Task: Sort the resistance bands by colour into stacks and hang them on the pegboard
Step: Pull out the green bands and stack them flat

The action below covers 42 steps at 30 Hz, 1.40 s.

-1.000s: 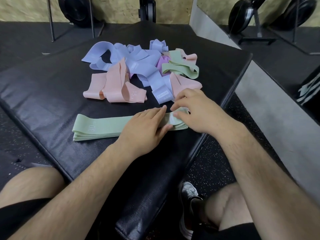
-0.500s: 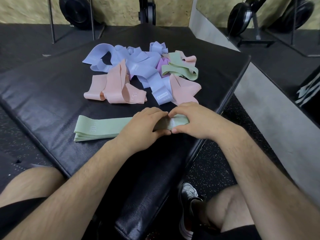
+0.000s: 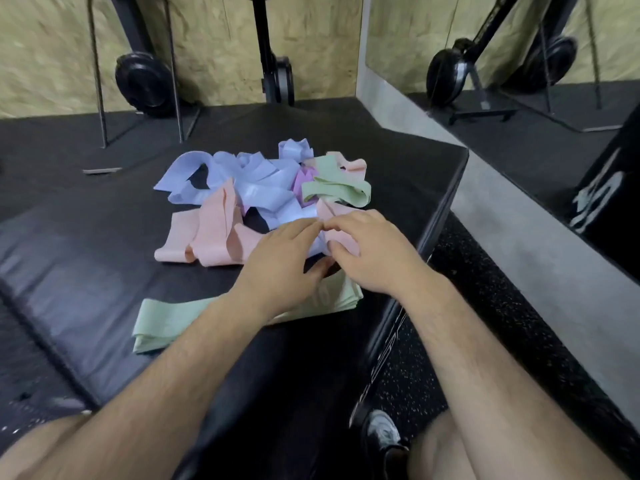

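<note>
A flat stack of green bands [image 3: 166,320] lies near the front edge of the black mat [image 3: 69,244], partly hidden under my forearms. Behind it sits a loose pile: blue bands [image 3: 256,181], pink bands [image 3: 207,233], a green band [image 3: 339,188] and a bit of purple band [image 3: 304,178]. My left hand [image 3: 280,258] reaches over the near edge of the pile with fingers extended, and its fingertips meet those of my right hand [image 3: 370,251]. My right hand's fingers rest on a pink band [image 3: 343,237], thumb spread apart. Neither hand plainly grips anything.
The mat's right edge [image 3: 440,216] drops to speckled floor [image 3: 408,375] beside a grey ledge [image 3: 519,237]. Weight plates on stands [image 3: 145,81] stand at the wooden back wall. My knees and a shoe [image 3: 381,434] are below.
Both hands have left the green stack and moved forward onto the near edge of the mixed pile. The camera has tilted upward.
</note>
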Tool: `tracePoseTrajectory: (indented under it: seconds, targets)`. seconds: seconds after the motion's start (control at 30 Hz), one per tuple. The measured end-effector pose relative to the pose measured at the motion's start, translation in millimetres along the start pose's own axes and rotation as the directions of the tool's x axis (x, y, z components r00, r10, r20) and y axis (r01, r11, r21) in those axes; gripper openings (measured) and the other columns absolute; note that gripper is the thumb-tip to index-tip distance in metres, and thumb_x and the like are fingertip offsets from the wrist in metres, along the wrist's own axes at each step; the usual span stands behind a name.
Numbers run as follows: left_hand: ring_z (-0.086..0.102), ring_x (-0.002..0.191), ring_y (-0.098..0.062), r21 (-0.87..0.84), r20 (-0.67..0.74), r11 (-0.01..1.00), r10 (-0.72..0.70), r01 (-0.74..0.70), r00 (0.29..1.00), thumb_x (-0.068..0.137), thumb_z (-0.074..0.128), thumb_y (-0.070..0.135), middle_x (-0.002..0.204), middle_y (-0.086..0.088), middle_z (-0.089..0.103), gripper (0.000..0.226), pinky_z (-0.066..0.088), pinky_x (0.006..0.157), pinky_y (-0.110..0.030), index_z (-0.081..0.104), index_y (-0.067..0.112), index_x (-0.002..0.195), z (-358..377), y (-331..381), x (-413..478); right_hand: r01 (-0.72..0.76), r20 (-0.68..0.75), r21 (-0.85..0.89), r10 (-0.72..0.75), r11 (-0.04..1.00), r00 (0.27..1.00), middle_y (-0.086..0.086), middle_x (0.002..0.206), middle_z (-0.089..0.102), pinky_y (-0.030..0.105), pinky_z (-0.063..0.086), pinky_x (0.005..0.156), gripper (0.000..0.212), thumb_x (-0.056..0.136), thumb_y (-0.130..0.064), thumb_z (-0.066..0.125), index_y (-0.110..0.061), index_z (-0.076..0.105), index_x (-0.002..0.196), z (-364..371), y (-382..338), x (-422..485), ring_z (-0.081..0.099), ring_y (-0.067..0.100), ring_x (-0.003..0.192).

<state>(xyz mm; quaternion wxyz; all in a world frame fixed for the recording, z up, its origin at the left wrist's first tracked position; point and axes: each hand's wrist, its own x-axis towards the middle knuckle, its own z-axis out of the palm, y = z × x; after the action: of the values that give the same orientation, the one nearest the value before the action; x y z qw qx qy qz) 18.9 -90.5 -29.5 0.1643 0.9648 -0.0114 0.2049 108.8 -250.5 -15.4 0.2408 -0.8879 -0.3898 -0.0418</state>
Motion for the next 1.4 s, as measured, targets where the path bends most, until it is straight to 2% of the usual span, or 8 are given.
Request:
tracePoseTrajectory:
  seconds: [0.27,0.37,0.57,0.77,0.9,1.03,1.2,1.4]
  targets:
    - [0.048,0.13,-0.018,0.143,0.167,0.99,-0.023,-0.001,0.986,0.093,0.055,0.034,0.145,0.006,0.051,0.049,0.04,0.105,-0.034,0.05,0.025,0.141,21,-1,94,-0.264,-0.093,0.03,0.266,0.964,0.96,-0.005,0.128,0.059,0.039,0.038,0.099,0.033,0.1,-0.042,0.046,-0.041,0.06,0.13,11,42,57,0.047,0.025,0.12]
    - [0.054,0.117,-0.017,0.165,0.2,0.986,-0.039,0.006,0.979,0.091,0.049,0.03,0.128,0.01,0.059,0.038,0.044,0.095,-0.031,0.059,0.029,0.128,36,-8,122,-0.382,-0.047,0.044,0.384,0.923,0.922,0.001,0.134,0.053,0.039,0.033,0.106,0.037,0.101,-0.043,0.041,-0.042,0.058,0.134,17,59,75,0.042,0.029,0.124]
    - [0.054,0.117,-0.02,0.16,0.261,0.987,-0.074,0.032,0.962,0.091,0.047,0.023,0.127,0.007,0.06,0.036,0.043,0.101,-0.037,0.061,0.024,0.123,46,-17,144,-0.439,0.052,0.032,0.437,0.898,0.898,-0.001,0.138,0.052,0.044,0.032,0.103,0.043,0.104,-0.047,0.03,-0.026,0.059,0.128,25,67,97,0.041,0.032,0.123]
    - [0.061,0.091,-0.017,0.01,0.181,0.993,-0.114,0.114,0.977,0.092,0.047,0.022,0.099,0.009,0.065,0.022,0.047,0.074,-0.03,0.062,0.028,0.107,44,-23,146,-0.313,-0.072,0.141,0.326,0.939,0.943,-0.011,0.129,0.053,0.04,0.035,0.087,0.024,0.105,-0.033,0.036,-0.022,0.055,0.114,18,58,100,0.046,0.027,0.112]
    - [0.063,0.098,-0.012,-0.238,0.142,0.938,-0.224,0.253,0.964,0.097,0.049,0.026,0.107,0.012,0.065,0.029,0.052,0.082,-0.03,0.057,0.03,0.124,30,-18,137,-0.182,-0.15,0.266,0.228,0.947,0.962,-0.012,0.129,0.055,0.045,0.046,0.091,0.023,0.105,-0.028,0.038,-0.021,0.056,0.118,12,50,96,0.051,0.023,0.105]
    - [0.061,0.085,-0.003,-0.437,0.12,0.826,-0.339,0.356,0.933,0.1,0.053,0.026,0.094,0.014,0.063,0.026,0.042,0.067,-0.006,0.049,0.04,0.121,13,-12,130,-0.006,-0.227,0.407,0.107,0.913,0.968,-0.011,0.127,0.057,0.041,0.051,0.089,0.022,0.105,-0.02,0.043,-0.02,0.06,0.119,9,38,87,0.055,0.015,0.108]
    - [0.066,0.086,0.0,-0.571,-0.005,0.769,-0.352,0.286,0.936,0.096,0.062,0.019,0.099,0.022,0.066,0.059,0.051,0.073,-0.014,0.037,0.042,0.144,-7,-7,126,0.083,-0.252,0.524,0.061,0.847,0.966,-0.032,0.141,0.042,0.007,0.038,0.096,0.037,0.107,-0.017,0.043,-0.023,0.056,0.142,-17,17,81,0.041,-0.018,0.122]
    - [0.064,0.101,0.0,-0.626,-0.256,0.779,-0.239,0.028,0.937,0.094,0.064,0.012,0.107,0.025,0.066,0.05,0.053,0.091,-0.027,0.052,0.052,0.12,-82,16,124,0.175,-0.329,0.609,0.046,0.774,0.943,-0.018,0.148,0.05,0.02,0.035,0.115,0.041,0.108,-0.019,0.044,-0.022,0.053,0.147,-65,-27,80,0.042,-0.008,0.136]
